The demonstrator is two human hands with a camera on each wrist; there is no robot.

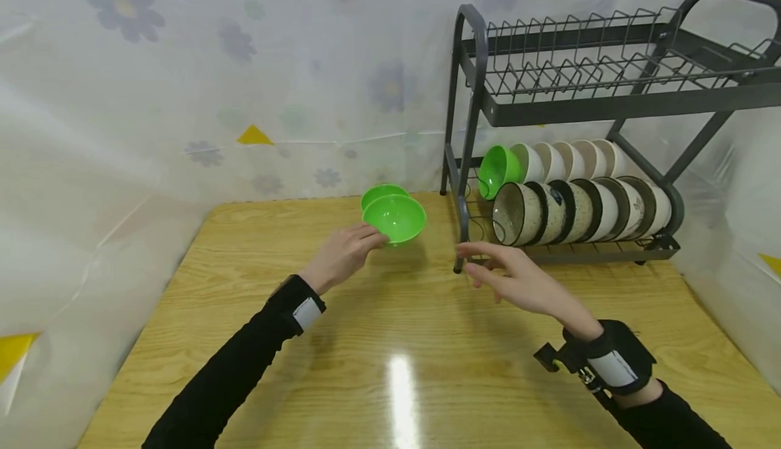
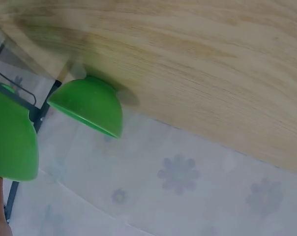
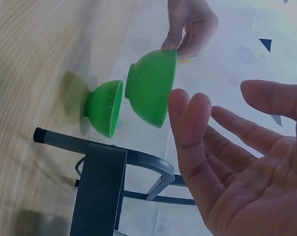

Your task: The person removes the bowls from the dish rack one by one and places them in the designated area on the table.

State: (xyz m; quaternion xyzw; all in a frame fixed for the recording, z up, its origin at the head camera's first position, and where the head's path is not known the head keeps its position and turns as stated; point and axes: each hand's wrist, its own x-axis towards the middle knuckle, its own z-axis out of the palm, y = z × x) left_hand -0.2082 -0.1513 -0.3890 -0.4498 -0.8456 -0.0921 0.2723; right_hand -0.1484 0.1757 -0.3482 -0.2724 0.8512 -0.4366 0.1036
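Note:
My left hand (image 1: 346,254) pinches a green bowl (image 1: 396,220) at its rim and holds it tilted. In the right wrist view this bowl (image 3: 151,93) is raised off the wooden table. Just behind it a second green bowl (image 1: 377,192) stands on the tabletop; the left wrist view shows that bowl (image 2: 92,105) apart from the held one (image 2: 11,135). Off to the right, my right hand (image 1: 509,276) hovers near the rack's front left leg with its fingers extended and apart. Nothing lies in its palm (image 3: 252,191).
A dark two-tier dish rack (image 1: 601,106) stands at the back right. On its lower tier, another green bowl (image 1: 497,171) leads a row of white bowls (image 1: 570,162), with patterned bowls (image 1: 518,215) in front. A flowered plastic sheet (image 1: 293,83) hangs behind the table (image 1: 342,367).

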